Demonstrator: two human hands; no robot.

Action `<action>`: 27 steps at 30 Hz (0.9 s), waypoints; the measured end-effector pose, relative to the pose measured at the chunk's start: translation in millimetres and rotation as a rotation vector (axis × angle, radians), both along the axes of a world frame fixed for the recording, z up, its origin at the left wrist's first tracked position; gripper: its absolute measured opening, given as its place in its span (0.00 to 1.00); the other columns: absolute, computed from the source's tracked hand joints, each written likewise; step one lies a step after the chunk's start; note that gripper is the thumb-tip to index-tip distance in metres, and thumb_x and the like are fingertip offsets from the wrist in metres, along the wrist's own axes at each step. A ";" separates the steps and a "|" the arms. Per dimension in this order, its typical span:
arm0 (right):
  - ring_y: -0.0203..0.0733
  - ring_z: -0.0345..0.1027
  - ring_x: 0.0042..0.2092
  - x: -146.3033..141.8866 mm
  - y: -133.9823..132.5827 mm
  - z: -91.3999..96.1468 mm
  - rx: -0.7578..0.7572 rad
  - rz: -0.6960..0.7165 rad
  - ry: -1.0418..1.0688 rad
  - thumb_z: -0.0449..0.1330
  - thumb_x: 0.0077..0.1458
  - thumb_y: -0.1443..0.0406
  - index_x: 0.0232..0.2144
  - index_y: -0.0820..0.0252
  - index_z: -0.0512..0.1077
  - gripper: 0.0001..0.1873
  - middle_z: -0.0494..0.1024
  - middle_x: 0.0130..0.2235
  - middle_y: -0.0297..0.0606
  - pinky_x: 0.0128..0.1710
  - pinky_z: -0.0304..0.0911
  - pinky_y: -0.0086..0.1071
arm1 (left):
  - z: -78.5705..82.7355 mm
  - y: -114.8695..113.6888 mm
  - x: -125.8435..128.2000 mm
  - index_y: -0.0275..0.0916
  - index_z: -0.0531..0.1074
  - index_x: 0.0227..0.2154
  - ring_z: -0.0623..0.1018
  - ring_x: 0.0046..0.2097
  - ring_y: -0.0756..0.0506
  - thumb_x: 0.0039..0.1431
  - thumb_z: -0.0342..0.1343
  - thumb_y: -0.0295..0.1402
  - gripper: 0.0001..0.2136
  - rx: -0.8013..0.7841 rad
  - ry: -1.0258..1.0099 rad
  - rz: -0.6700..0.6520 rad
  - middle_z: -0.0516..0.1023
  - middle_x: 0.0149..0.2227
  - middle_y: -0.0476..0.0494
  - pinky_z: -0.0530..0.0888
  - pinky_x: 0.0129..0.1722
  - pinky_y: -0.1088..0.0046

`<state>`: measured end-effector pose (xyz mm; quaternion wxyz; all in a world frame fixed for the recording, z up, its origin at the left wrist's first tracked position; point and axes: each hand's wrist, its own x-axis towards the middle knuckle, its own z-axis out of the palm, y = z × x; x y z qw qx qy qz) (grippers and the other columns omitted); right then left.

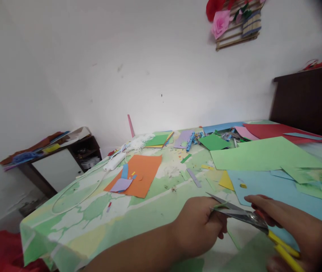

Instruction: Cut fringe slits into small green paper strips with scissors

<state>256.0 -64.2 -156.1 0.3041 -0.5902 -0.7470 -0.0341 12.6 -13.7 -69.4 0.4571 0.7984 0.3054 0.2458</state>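
My right hand (293, 223) grips scissors (251, 217) by their yellow handles, with the metal blades parted and pointing left. Between the blades is a small piece of green paper (221, 206), pinched in the closed fingers of my left hand (199, 226). Most of that piece is hidden by my fingers. Under and beyond my right hand lies a light blue paper sheet (254, 185). A thin green strip (233, 238) lies below the blades.
An orange sheet (149, 170) bearing small scraps lies on the patterned tablecloth (93, 211). Behind it are a white power strip (114, 161) and its cable. Light green sheets (268, 153), a red sheet (276, 132) and a dark cabinet (308, 100) stand to the right.
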 end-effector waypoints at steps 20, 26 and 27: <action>0.53 0.69 0.45 0.6 0.3 8.3 -0.012 -0.001 -0.179 0.64 0.34 0.57 0.49 0.46 0.65 0.35 0.70 0.50 0.41 0.43 0.68 0.42 | 12.0 9.7 3.3 0.35 0.68 0.18 0.66 0.16 0.55 0.49 0.50 0.24 0.07 -0.569 -0.059 -0.056 0.66 0.14 0.54 0.65 0.18 0.79; 0.51 0.70 0.41 2.6 -1.8 14.8 -0.015 -0.010 -0.147 0.63 0.36 0.58 0.50 0.48 0.66 0.34 0.72 0.45 0.39 0.40 0.69 0.39 | 9.1 13.1 1.1 0.34 0.69 0.24 0.70 0.18 0.53 0.45 0.58 0.34 0.08 -0.610 -0.112 -0.083 0.71 0.18 0.51 0.66 0.21 0.77; 0.49 0.69 0.38 1.7 -1.3 16.9 -0.024 -0.015 -0.129 0.62 0.37 0.58 0.50 0.49 0.66 0.32 0.73 0.41 0.38 0.39 0.68 0.38 | 9.0 13.6 1.1 0.34 0.69 0.25 0.70 0.19 0.54 0.45 0.59 0.35 0.09 -0.606 -0.103 -0.073 0.71 0.19 0.51 0.66 0.22 0.77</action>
